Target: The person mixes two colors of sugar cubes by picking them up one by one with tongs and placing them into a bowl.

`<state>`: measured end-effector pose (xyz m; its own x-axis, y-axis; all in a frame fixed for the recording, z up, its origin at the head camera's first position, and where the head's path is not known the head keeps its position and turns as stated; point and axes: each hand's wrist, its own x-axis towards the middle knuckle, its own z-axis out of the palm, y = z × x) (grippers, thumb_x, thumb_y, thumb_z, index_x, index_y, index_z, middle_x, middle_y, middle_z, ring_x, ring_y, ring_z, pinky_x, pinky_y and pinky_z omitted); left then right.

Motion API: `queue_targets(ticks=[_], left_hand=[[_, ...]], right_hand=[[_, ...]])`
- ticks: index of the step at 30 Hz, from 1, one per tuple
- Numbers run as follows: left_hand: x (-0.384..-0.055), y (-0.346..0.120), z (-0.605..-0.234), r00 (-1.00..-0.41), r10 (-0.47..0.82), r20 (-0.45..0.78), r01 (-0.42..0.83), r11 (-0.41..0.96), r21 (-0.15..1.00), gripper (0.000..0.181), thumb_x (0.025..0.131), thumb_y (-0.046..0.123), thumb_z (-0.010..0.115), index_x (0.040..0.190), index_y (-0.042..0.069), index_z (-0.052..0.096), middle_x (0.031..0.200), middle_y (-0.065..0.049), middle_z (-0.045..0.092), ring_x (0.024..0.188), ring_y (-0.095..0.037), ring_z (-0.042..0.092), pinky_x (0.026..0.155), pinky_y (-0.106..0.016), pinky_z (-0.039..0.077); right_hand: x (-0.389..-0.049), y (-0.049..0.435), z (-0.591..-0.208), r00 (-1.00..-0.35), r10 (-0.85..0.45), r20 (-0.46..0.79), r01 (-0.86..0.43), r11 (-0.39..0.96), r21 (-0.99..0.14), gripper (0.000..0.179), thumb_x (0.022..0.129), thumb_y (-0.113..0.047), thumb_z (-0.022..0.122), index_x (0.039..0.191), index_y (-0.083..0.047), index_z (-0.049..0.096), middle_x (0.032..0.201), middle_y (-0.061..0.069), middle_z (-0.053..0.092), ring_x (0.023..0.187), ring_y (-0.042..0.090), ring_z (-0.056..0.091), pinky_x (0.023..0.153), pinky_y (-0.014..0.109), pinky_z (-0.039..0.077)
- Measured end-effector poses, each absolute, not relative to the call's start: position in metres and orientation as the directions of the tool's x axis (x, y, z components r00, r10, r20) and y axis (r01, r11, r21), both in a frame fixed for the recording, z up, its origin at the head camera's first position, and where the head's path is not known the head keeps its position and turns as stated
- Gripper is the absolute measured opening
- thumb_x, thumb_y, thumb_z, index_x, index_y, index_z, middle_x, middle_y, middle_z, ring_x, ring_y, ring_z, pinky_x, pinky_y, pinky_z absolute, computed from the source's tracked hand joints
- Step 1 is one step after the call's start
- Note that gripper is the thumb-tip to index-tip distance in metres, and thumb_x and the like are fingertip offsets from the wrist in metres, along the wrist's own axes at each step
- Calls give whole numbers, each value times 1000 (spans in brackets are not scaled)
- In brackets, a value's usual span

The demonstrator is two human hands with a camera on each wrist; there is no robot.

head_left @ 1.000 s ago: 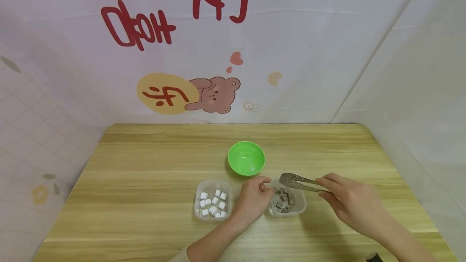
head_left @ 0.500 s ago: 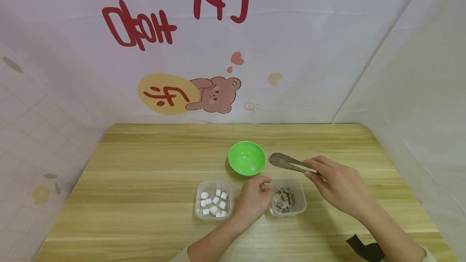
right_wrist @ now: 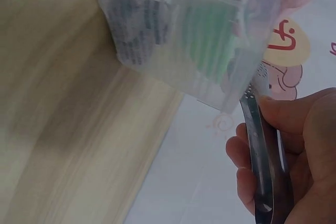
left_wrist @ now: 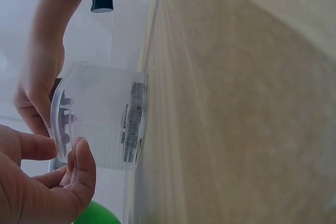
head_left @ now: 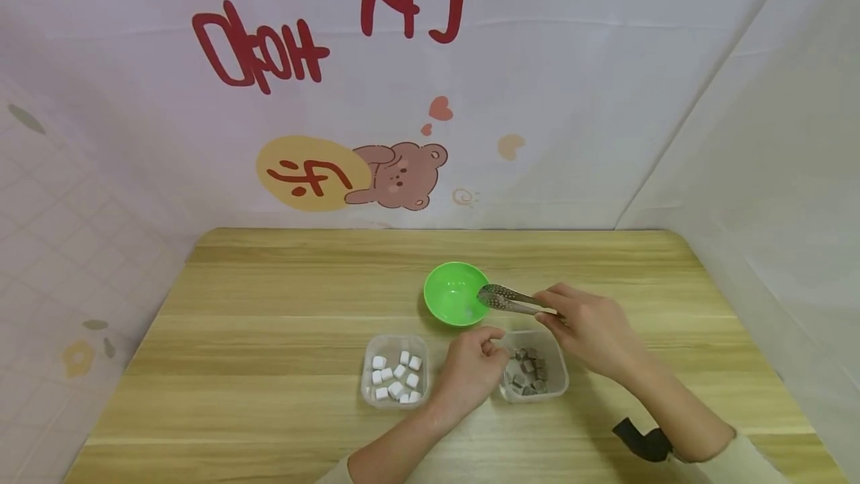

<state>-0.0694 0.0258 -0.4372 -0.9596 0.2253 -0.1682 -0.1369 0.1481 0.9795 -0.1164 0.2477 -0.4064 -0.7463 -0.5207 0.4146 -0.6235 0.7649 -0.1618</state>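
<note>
My right hand holds metal tongs with perforated ends. The tips hang over the right rim of a green bowl; whether they grip anything is too small to tell. Inside the bowl, below the tips, shows a faint grey spot. My left hand pinches the left rim of a clear plastic container, seen closer in the left wrist view. Several dark grey cubes lie on that container's floor. In the right wrist view, the container partly hides the tong tips.
Left of my left forearm stands another clear container with several white cubes. Everything stands on a wooden table. A printed cloth hangs behind its far edge. A black strap piece sticks out by my right wrist.
My right hand has carried the tongs up and left, from above the grey cubes to the green bowl's rim. A grey spot now appears in the bowl. My left hand stays in place.
</note>
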Motion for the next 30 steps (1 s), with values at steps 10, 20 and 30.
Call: queue_targets(ticks=[10,20,30], left_hand=[[-69,28,-439,-961,228,-157,-129,132,983,39,92,3,61,129,-8,68,70,4,56,53,-6,45,48,-20,36],[-70,27,-441,-962,229,-151,-124,127,984,40,92,2,60,130,-7,67,68,5,54,52,-6,42,48,-19,34],[-70,28,-441,-964,218,-151,-121,145,982,41,91,2,59,130,-8,68,70,5,55,53,-6,44,50,-20,37]], right_hand=[[-109,256,-399,-749,-481,456,-608,773,-183,32,81,-10,85,111,-9,78,100,-1,75,67,8,69,48,23,44],[-95,279,-379,-738,-453,500,-598,783,-173,33,77,-21,79,109,-11,78,94,-5,72,61,-3,47,46,19,32],[-81,291,-369,-696,-486,529,-629,768,-122,34,77,-26,78,109,-13,77,96,-11,71,62,-2,50,47,14,33]])
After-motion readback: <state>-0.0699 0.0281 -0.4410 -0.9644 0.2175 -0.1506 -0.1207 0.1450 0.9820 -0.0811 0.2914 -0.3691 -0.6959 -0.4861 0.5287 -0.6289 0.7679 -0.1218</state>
